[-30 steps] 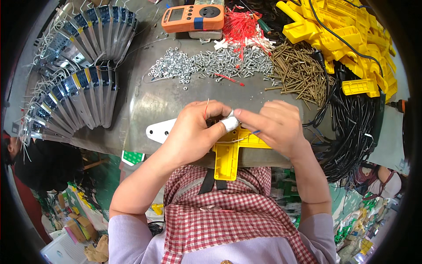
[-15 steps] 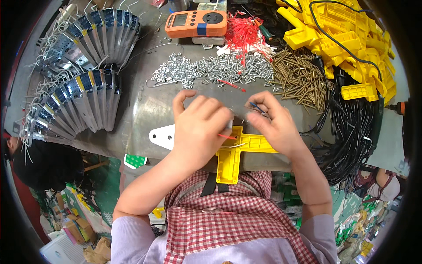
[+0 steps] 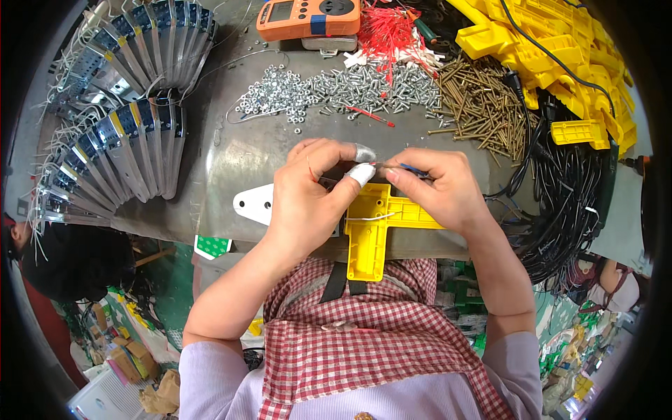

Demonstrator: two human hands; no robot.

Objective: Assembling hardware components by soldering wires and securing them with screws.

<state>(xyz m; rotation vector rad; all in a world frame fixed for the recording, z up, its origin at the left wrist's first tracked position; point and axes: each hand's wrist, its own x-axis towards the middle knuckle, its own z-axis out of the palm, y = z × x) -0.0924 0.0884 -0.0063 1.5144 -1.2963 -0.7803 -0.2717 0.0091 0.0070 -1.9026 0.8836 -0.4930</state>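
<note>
My left hand is closed in a pinch, its thumb and forefinger tips wrapped in whitish covering. A small bit of thin red wire shows between those tips. Facing it, my right hand pinches a thin dark wire with a blue part; the two hands' fingertips almost meet. Below them lies a yellow plastic housing, open side up, with a pale wire across it. A white plate with holes sits partly hidden behind my left hand.
Beyond my hands lie heaps of nuts, silver screws and brass-coloured screws. An orange meter stands behind them, beside red wires. Yellow housings and black cables crowd the right; metal parts the left.
My left hand has turned, so its wrapped thumb and forefinger tips show. Both hands have come together at the fingertips. The red wire no longer hangs over the yellow housing.
</note>
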